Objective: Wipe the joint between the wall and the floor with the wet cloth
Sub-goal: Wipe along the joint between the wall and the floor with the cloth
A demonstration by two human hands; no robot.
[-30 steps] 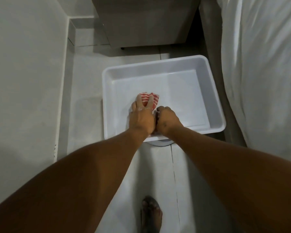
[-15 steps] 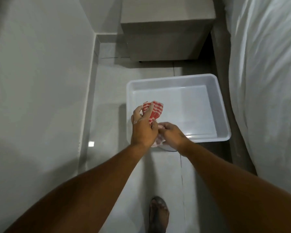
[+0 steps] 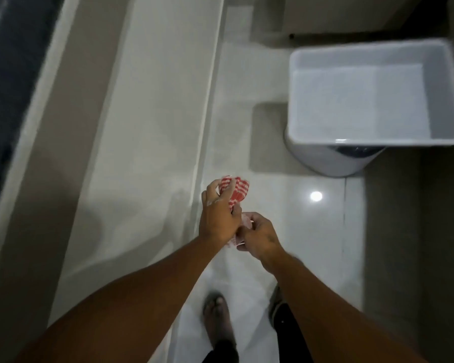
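A red and white striped cloth is bunched between both hands above the floor. My left hand grips its upper part, with the striped end sticking out past the fingers. My right hand pinches the lower end, which is mostly hidden. The joint between wall and floor runs as a pale line from the top centre down to just left of my hands. The white wall fills the left side.
A white plastic tub with water stands on the floor at the upper right, resting on a white round base. A cabinet stands at the top. My feet are below the hands on glossy tiles.
Both hands lifted the cloth out of the tub and carried it left, away from the tub and toward the wall. The view swung left, so the tub now sits at the right.
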